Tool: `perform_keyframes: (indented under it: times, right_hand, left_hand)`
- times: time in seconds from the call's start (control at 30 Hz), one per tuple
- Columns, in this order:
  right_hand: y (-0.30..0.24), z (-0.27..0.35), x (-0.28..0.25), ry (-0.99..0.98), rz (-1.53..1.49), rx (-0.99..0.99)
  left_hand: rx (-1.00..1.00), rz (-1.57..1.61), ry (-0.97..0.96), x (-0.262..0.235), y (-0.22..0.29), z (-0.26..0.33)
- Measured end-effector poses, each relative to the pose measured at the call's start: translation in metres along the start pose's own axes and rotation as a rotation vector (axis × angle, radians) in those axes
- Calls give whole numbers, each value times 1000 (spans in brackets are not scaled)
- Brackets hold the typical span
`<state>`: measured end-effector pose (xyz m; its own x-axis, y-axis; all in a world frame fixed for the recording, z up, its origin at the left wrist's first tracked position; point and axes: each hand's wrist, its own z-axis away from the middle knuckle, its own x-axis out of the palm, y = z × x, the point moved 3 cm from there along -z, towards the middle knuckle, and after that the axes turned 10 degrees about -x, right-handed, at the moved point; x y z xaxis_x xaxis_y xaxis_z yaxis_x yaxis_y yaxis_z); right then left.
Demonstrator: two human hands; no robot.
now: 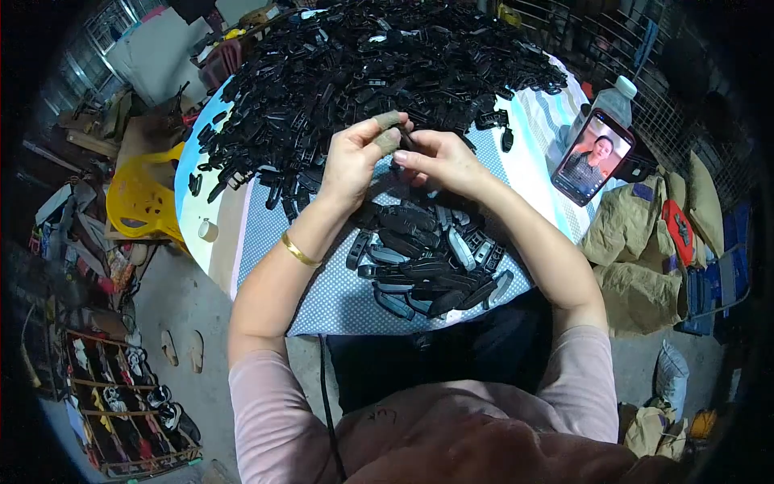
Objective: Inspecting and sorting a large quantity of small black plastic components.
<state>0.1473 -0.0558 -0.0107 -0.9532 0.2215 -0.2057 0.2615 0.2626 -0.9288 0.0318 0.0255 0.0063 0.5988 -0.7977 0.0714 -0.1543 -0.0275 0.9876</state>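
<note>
Drop hazard: small black part [406, 140]
Fingers of the left hand [351, 160] and right hand [448, 165] pinch it above the worktop [262, 234]; a loose grip could lose it in the black pile [339, 73].

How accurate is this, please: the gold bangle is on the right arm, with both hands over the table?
Not quite: the head view shows the gold bangle on the left arm; the left hand and right hand are over the table.
</note>
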Motion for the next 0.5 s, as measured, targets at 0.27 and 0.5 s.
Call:
perform_keyframes:
  times: [0.27, 0.5]
  right_hand:
    - [10, 3, 2, 159, 259, -432]
    - [-19, -5, -23, 39, 868, -628]
  left_hand:
    - [115, -98, -64, 2, 9, 7]
    - [350, -435, 15, 12, 15, 16]
